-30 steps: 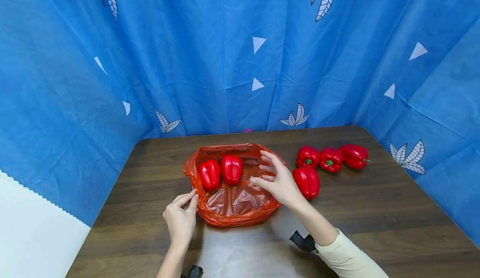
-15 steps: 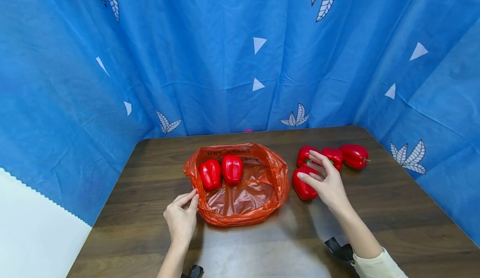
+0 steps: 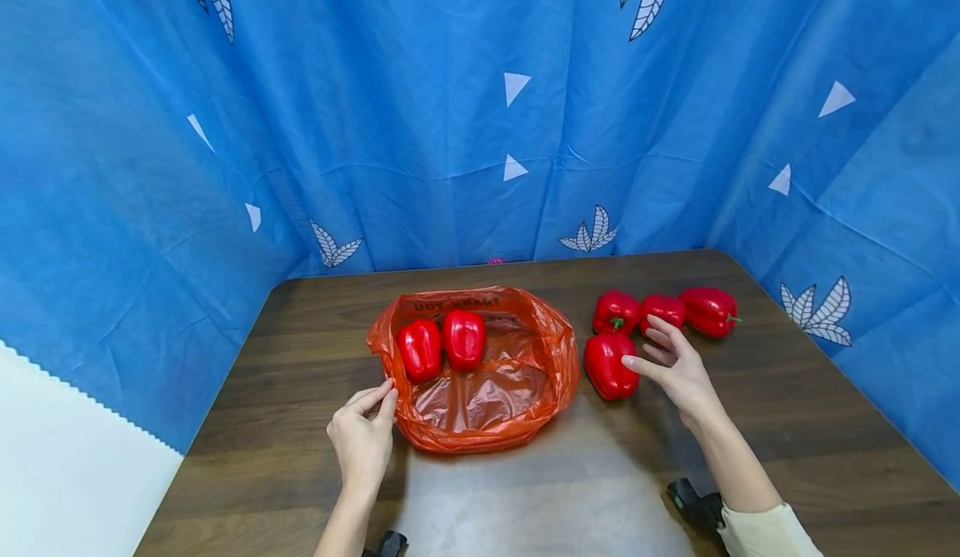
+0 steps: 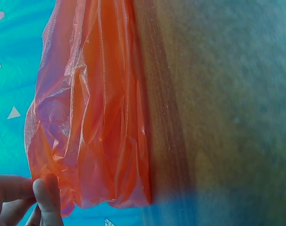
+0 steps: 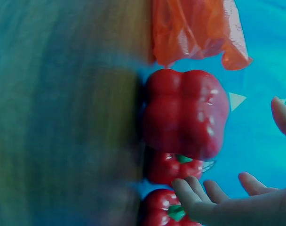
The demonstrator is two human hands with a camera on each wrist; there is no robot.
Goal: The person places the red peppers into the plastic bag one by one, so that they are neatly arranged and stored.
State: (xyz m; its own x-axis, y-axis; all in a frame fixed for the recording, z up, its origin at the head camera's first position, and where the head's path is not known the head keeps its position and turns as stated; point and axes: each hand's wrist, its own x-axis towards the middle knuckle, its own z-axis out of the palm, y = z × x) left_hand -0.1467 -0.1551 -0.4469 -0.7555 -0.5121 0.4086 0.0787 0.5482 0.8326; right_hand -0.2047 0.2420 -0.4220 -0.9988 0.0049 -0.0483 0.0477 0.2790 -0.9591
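My left hand pinches the left rim of an orange-red plastic bag between thumb and fingertips; the left wrist view shows the pinch at the bag's edge. The bag lies wide-mouthed on the table, with two red bell peppers inside. My right hand hovers just right of a loose red bell pepper, thumb and fingers spread, holding nothing. Seen from the right wrist, that bell pepper is beyond the spread fingers.
Behind the nearest loose pepper, three more red bell peppers with green stems sit in a row at the back right of the wooden table. A blue patterned curtain encloses the back and sides.
My right hand has moved from over the bag to the right, to beside the nearest loose pepper. The left hand keeps its pinch on the bag's rim.
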